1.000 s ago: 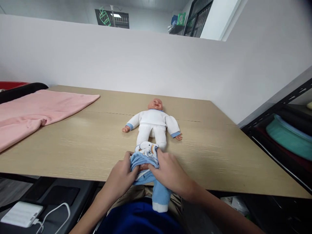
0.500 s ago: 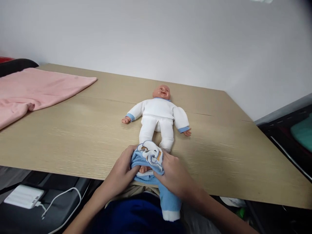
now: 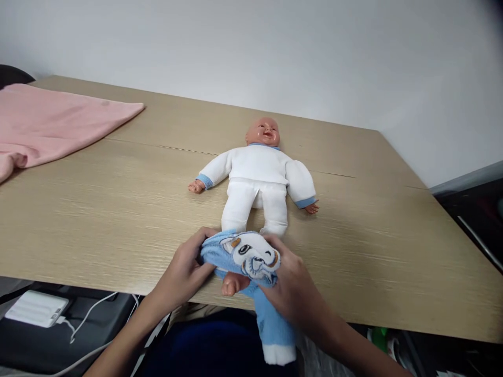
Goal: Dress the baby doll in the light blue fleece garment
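A baby doll [image 3: 257, 162] in a white top with blue cuffs lies on its back, head away from me. Both my hands grip blue baby trousers [image 3: 223, 254] bearing an embroidered white animal face. My left hand [image 3: 187, 267] is closed on the left side of the fabric, thumb in front. On the other side, my right hand [image 3: 294, 280] is closed around the cloth. One bare doll foot [image 3: 232, 284] pokes out of the garment toward me; the other foot is hidden. A blue trouser leg with a white cuff [image 3: 278, 353] hangs below the table's edge.
A pink cloth [image 3: 66, 118] is spread on the wooden table [image 3: 137, 220] at the left. Below the table's near edge, a white power bank [image 3: 37, 309] with a cable rests on a black surface. A pale wall [image 3: 236, 52] rises behind.
The doll's foot now sticks out further from the blue trousers. The fabric has been pulled further over the leg, and the animal face has turned. My view has shifted slightly closer.
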The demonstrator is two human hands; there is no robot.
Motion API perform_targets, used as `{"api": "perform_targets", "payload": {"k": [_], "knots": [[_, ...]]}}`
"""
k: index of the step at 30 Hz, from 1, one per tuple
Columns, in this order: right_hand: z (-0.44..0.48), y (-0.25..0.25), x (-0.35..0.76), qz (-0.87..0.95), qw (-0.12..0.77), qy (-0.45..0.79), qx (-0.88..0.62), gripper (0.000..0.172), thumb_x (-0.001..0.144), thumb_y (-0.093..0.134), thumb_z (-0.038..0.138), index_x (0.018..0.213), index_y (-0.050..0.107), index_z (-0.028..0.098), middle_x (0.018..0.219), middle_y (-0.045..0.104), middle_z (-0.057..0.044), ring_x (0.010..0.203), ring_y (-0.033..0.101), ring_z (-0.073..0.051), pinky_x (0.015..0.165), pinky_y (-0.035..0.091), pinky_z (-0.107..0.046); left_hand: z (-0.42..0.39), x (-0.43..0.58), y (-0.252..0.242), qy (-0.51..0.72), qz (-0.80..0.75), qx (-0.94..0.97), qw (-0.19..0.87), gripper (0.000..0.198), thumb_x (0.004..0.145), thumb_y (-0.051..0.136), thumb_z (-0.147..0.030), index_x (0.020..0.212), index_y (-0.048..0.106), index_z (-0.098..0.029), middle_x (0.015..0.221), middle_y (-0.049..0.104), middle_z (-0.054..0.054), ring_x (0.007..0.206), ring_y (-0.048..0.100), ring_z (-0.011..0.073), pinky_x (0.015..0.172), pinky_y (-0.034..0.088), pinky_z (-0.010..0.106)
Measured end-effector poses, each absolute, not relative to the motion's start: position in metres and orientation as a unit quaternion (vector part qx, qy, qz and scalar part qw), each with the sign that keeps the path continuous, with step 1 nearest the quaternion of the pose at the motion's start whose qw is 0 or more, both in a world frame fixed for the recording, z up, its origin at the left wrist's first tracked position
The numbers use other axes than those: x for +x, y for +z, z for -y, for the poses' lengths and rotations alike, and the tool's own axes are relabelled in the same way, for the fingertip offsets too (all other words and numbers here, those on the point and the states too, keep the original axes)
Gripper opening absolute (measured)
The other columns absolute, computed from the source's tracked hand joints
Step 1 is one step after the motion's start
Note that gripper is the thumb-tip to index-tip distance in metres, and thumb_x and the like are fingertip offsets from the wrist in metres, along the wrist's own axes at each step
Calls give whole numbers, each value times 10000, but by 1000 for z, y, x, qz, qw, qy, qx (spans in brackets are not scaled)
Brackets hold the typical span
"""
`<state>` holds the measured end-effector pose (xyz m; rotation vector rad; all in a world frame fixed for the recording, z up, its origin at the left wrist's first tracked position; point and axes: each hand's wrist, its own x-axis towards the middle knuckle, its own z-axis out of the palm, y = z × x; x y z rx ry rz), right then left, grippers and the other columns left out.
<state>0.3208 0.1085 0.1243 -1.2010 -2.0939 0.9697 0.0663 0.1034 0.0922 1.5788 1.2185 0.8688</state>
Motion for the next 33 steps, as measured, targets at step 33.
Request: {"api": "perform_targets", "payload": {"k": [33], "knots": [[-186,125,382,656,295,604,-342,245,1044,671,463,1161,626,252,1074,605,4,1050,602,-167,978,486,-301,-194,68,165,332,-500,709,371,424,1013,630,-591,1242,676,-237,1268,705,73,1162,663,259,1031,516,398]]}}
